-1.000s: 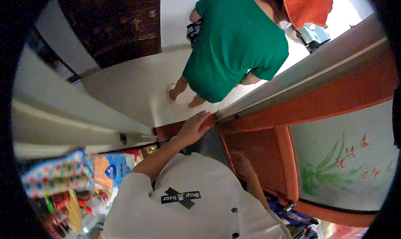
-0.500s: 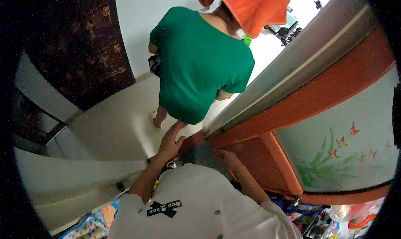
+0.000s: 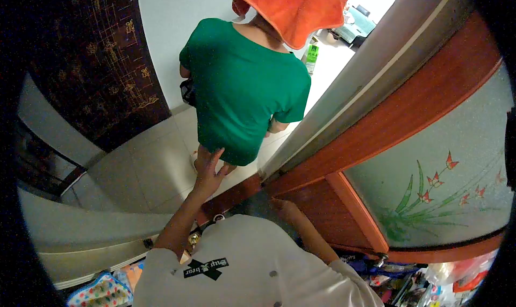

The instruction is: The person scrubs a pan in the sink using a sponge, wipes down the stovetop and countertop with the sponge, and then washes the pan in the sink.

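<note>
My left hand [image 3: 209, 172] reaches forward with its fingers spread and nothing in them. It is at the lower hem of the green shirt [image 3: 242, 97] of a person who faces away from me; whether it touches the cloth I cannot tell. My right hand [image 3: 285, 209] hangs low beside the red-brown wooden door [image 3: 317, 207]. Its fingers are dim and smeared, so their state does not show. An orange towel-like covering [image 3: 301, 14] is on the other person's head. Something dark [image 3: 188, 92] shows at that person's left side.
Frosted glass [image 3: 430, 189] with painted red flowers fills the door's panel at right. A pale door frame [image 3: 365, 87] borders the passage. Dark patterned panelling [image 3: 102, 65] stands at left. Bagged goods [image 3: 457, 275] lie at lower right. A green-and-white carton [image 3: 311, 59] stands beyond the person.
The person in green has shifted slightly left in view, and more of the room beyond shows. My left hand has moved slightly left, its fingers spread. My right hand stays low by the door.
</note>
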### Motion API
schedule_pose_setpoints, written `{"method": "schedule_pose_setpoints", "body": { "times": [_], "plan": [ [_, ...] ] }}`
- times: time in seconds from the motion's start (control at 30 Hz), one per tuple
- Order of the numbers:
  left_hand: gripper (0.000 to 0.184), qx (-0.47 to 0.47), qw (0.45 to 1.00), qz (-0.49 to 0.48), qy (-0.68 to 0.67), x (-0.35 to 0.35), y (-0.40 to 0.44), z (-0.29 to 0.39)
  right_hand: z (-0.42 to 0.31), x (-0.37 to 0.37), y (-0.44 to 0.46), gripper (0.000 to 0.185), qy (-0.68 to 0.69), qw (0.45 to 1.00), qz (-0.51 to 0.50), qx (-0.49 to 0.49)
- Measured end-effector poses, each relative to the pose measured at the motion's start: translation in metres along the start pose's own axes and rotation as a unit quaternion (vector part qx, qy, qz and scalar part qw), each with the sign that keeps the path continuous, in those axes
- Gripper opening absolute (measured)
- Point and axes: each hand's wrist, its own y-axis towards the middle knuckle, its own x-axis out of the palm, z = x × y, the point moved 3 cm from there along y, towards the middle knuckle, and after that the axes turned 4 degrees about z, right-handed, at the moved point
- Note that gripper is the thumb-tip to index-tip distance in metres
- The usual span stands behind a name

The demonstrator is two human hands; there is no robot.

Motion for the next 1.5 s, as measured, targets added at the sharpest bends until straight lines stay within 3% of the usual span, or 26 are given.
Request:
{"method": "schedule_pose_setpoints", "body": {
  "times": [0.17, 0.23, 0.27, 0.33, 0.37, 0.43, 0.57, 0.63, 0.67, 0.7, 0.77, 0.87, 0.9, 0.97, 1.03, 1.27, 1.33, 1.37, 1.4, 1.5],
  "plan": [
    [0.059, -0.007, 0.994, 0.014, -0.110, -0.011, 0.024, 0.034, -0.023, -0.015, -0.016, 0.037, 0.029, 0.999, -0.005, 0.017],
    [0.058, -0.006, 0.987, 0.008, -0.160, -0.018, 0.033, 0.050, -0.022, -0.016, -0.018, 0.036, 0.102, 0.984, -0.036, 0.142],
    [0.058, 0.024, 0.993, 0.021, -0.112, -0.023, 0.038, 0.058, -0.014, -0.013, -0.018, 0.035, 0.122, 0.974, -0.046, 0.184],
    [0.058, 0.045, 0.996, 0.037, -0.064, -0.028, 0.047, 0.069, 0.003, -0.004, -0.010, 0.035, -0.137, 0.988, -0.012, -0.063],
    [0.058, 0.061, 0.996, 0.052, -0.041, -0.028, 0.051, 0.074, 0.004, -0.002, -0.015, 0.035, -0.142, 0.988, -0.019, -0.064],
    [0.058, 0.069, 0.995, 0.069, -0.020, -0.032, 0.061, 0.078, -0.043, -0.019, -0.040, 0.033, -0.040, 0.998, 0.023, 0.037],
    [0.065, 0.024, 0.995, 0.094, -0.020, -0.060, 0.085, 0.099, -0.013, -0.008, -0.036, 0.031, -0.058, 0.998, 0.004, 0.037],
    [0.070, -0.081, 0.995, -0.029, -0.046, -0.077, 0.103, 0.105, -0.014, -0.006, -0.039, 0.029, -0.108, 0.994, -0.020, 0.014],
    [0.072, -0.037, 0.998, 0.019, -0.043, -0.070, 0.111, 0.098, -0.017, -0.004, -0.043, 0.028, -0.125, 0.992, -0.029, 0.008],
    [0.072, -0.039, 0.998, 0.016, -0.049, -0.069, 0.118, 0.096, -0.031, -0.003, -0.049, 0.028, 0.026, 0.998, 0.042, 0.043],
    [0.071, -0.052, 0.998, -0.001, -0.030, -0.071, 0.130, 0.096, -0.056, -0.005, -0.063, 0.028, 0.174, 0.975, 0.114, 0.080],
    [0.069, -0.035, 0.998, 0.008, -0.047, -0.065, 0.142, 0.091, -0.062, -0.003, -0.069, 0.028, 0.248, 0.949, 0.089, 0.172],
    [0.068, -0.033, 0.998, 0.012, -0.051, -0.063, 0.145, 0.090, -0.045, 0.001, -0.068, 0.028, 0.096, 0.984, 0.076, 0.129],
    [0.069, -0.024, 0.998, 0.028, -0.046, -0.057, 0.147, 0.087, -0.006, 0.014, -0.062, 0.029, -0.058, 0.993, 0.061, 0.088],
    [0.071, -0.014, 0.998, 0.047, -0.038, -0.056, 0.148, 0.088, 0.025, 0.026, -0.056, 0.029, -0.100, 0.990, 0.012, 0.099],
    [0.070, -0.013, 0.996, 0.053, -0.070, -0.056, 0.153, 0.087, 0.047, 0.032, -0.055, 0.031, -0.117, 0.989, 0.017, 0.088],
    [0.069, -0.013, 0.995, 0.054, -0.083, -0.062, 0.156, 0.089, -0.021, 0.011, -0.062, 0.031, -0.063, 0.996, 0.058, 0.035],
    [0.066, -0.024, 0.997, 0.026, -0.068, -0.065, 0.158, 0.092, -0.056, 0.001, -0.064, 0.031, -0.064, 0.996, 0.057, 0.036],
    [0.064, -0.036, 0.998, -0.002, -0.053, -0.065, 0.160, 0.092, -0.089, -0.008, -0.065, 0.031, 0.021, 0.996, 0.059, 0.071],
    [0.064, -0.036, 0.998, 0.012, -0.048, -0.060, 0.165, 0.088, -0.064, 0.005, -0.061, 0.033, 0.137, 0.977, 0.054, 0.151]
  ]
}}
